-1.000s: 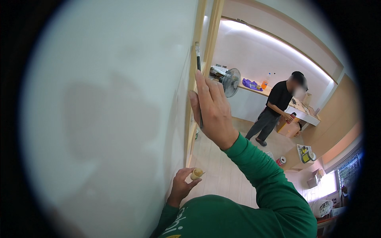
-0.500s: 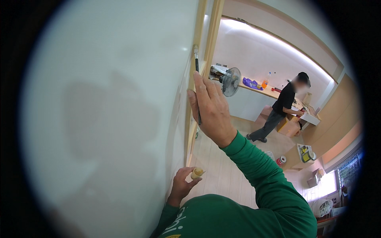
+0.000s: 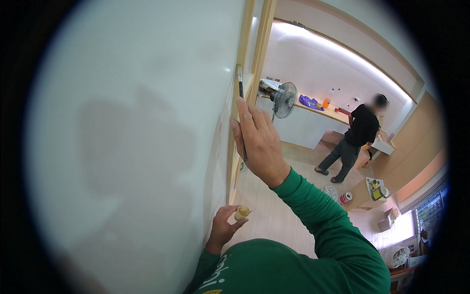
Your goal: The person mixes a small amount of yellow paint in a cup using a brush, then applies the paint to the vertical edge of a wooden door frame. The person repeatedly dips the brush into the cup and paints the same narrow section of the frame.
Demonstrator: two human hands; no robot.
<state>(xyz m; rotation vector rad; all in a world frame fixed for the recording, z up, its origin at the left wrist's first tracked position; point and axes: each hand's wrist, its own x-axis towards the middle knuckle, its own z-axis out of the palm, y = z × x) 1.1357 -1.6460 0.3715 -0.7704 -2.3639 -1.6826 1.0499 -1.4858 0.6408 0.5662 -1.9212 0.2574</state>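
My right hand point(image 3: 263, 142) is raised in front of me and grips a thin paintbrush point(image 3: 240, 87) with a dark handle, held nearly upright. Its pale bristles touch the light wood frame point(image 3: 241, 49) along the edge of a large white panel point(image 3: 132, 63). Lower down, beside the same panel, my left hand point(image 3: 224, 226) closes its thumb and fingers round a small cup point(image 3: 242, 212) holding something yellowish. A thin pale bit sticks out at the cup's rim; I cannot make out what it is.
A fan point(image 3: 284, 100) stands by a long counter point(image 3: 298, 125) bearing a purple bag point(image 3: 310, 102) and an orange bottle point(image 3: 328, 99). A person point(image 3: 360, 130) in black stands at its right end. Tins point(image 3: 345, 197) rest on the pale plank floor point(image 3: 274, 215) at right.
My right hand and the brush have moved slightly down along the wood frame. The left hand with the cup has barely shifted. The other person has turned away and stepped.
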